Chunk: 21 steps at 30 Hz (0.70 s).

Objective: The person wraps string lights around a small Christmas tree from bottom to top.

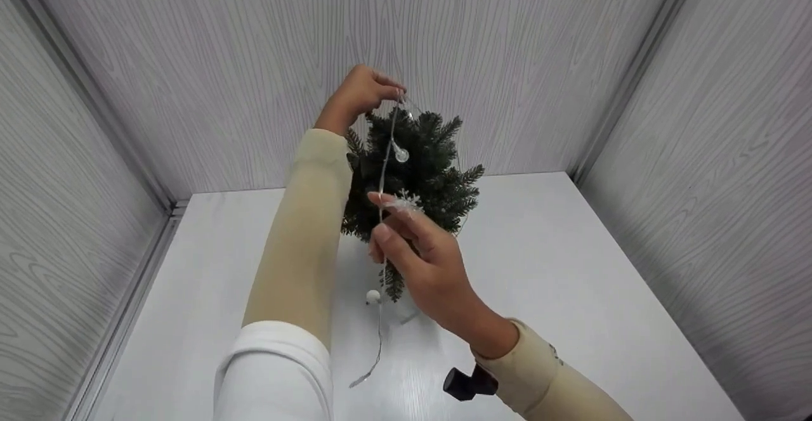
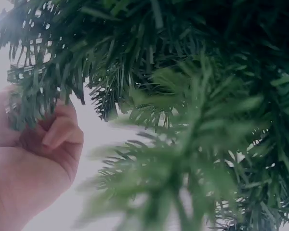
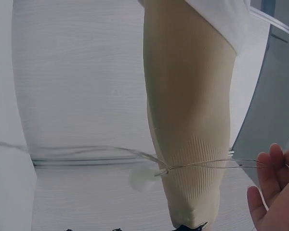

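Observation:
A small artificial Christmas tree (image 1: 438,161) stands at the back of the white table. My left hand (image 1: 360,96) is at its top, pinching a thin wire string of lights (image 1: 385,170) between thumb and fingers. Green branches (image 2: 183,144) partly cover those fingers in the left wrist view. The string hangs down in front of the tree to my right hand (image 1: 438,269), which holds it lower down. A clear bulb (image 1: 401,153) dangles between the hands, and a clear snowflake (image 1: 406,201) lies by the right index finger. Below hangs a white ball (image 1: 373,297) above the loose end.
White table (image 1: 209,294) surrounds the tree's base. Wood-grain panels rise behind it (image 1: 254,47) and at both sides, with a right panel (image 1: 710,155) close to the table edge. My left forearm (image 1: 298,237) reaches across beside the tree.

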Tool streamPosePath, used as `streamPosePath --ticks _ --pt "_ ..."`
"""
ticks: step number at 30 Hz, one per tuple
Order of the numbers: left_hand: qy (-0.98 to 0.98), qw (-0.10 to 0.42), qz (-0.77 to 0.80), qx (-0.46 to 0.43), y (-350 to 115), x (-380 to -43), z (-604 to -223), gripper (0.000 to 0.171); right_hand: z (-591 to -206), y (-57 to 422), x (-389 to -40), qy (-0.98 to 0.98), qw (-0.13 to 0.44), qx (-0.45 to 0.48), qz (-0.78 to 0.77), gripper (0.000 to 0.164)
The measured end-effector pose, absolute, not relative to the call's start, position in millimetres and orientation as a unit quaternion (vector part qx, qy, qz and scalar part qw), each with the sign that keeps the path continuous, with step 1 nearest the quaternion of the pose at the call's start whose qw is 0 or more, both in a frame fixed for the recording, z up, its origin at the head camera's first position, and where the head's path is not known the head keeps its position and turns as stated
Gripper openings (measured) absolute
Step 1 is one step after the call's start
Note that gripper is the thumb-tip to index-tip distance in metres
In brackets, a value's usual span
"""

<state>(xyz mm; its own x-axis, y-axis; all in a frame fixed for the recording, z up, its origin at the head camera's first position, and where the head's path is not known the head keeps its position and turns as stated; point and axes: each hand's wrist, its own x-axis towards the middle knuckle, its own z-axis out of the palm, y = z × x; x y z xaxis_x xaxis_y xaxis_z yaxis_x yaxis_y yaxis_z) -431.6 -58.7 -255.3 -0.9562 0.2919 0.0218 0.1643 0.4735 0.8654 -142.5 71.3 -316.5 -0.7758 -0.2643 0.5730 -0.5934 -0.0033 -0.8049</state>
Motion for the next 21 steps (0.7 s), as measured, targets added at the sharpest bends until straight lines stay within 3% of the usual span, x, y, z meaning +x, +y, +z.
streamPosePath --ticks 6,14,21 --pt "0.840 0.063 0.523 0.132 -66 -431 -259 0.024 -301 59 -147 -0.697 0.127 0.329 0.624 0.043" --pt "0.845 0.044 0.522 0.109 -78 -434 -279 0.025 -301 41 -157 -0.731 0.053 0.349 0.584 0.041" --pt "0.859 0.047 0.501 0.093 -87 -437 -292 0.028 -310 40 -163 -0.745 0.029 0.354 0.565 0.041"
